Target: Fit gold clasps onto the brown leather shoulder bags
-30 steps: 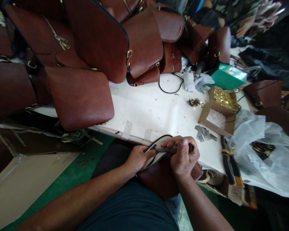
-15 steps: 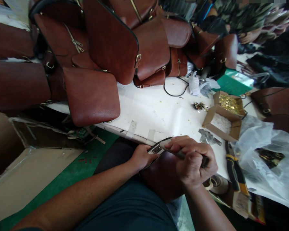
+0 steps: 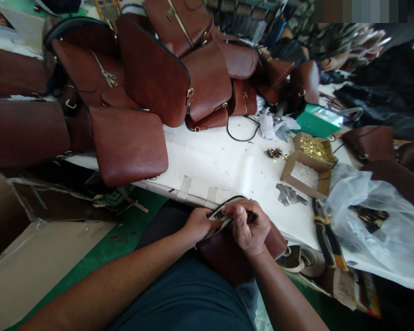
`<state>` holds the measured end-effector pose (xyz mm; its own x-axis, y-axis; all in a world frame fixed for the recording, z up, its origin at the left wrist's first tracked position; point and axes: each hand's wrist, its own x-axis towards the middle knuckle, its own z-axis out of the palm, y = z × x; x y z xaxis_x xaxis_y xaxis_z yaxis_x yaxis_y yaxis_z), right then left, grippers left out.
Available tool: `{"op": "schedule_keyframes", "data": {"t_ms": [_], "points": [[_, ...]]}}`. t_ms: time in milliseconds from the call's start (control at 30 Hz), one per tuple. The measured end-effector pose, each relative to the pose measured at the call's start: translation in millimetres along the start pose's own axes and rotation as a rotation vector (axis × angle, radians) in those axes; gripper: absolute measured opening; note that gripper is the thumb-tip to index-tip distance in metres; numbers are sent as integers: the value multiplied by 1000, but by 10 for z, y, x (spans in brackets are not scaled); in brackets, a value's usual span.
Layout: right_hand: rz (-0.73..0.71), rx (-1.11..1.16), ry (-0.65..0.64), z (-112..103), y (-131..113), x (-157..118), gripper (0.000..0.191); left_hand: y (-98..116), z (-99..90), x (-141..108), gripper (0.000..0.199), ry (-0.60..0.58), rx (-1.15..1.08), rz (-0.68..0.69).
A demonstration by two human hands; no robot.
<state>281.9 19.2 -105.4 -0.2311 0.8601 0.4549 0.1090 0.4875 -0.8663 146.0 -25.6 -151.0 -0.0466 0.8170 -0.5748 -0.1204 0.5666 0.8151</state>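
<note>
A brown leather bag (image 3: 224, 257) lies on my lap against the table's front edge. My left hand (image 3: 200, 225) is closed on the bag's pale-lined edge, its thumb beside a small dark rectangular fitting (image 3: 219, 214). My right hand (image 3: 250, 225) is closed round a dark-handled tool (image 3: 251, 218), with its fingers close to that fitting. The tool's working end is hidden by the fingers.
Brown bags (image 3: 129, 142) are piled along the left and back of the white table (image 3: 200, 156). To the right are cardboard boxes of small gold (image 3: 315, 149) and white parts (image 3: 305, 174), metal plates (image 3: 290, 195), pliers (image 3: 326, 234) and a plastic bag (image 3: 379, 225). A person's hand (image 3: 329, 63) shows behind.
My right hand has moved left, closer to my left hand and the fitting, and the tool now shows less. The view has shifted slightly.
</note>
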Motion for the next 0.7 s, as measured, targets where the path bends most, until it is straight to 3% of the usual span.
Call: {"op": "schedule_keyframes", "data": {"t_ms": [133, 233, 367, 467, 567, 633, 700], "points": [[-55, 64, 114, -81, -261, 188, 24, 121, 4, -111, 44, -68, 49, 18], [-61, -247, 149, -188, -315, 428, 36, 166, -15, -195, 44, -127, 111, 66], [163, -687, 23, -403, -54, 767, 46, 175, -108, -239, 45, -153, 287, 161], [315, -725, -106, -601, 97, 840, 56, 289, -229, -254, 50, -197, 439, 188], [274, -533, 49, -812, 62, 555, 49, 599, -394, -284, 54, -237, 607, 225], [208, -420, 280, -972, 18, 136, 32, 874, -513, -311, 56, -235, 750, 239], [310, -374, 490, -1163, 46, -386, 27, 1119, -604, -331, 51, -268, 905, 255]]}}
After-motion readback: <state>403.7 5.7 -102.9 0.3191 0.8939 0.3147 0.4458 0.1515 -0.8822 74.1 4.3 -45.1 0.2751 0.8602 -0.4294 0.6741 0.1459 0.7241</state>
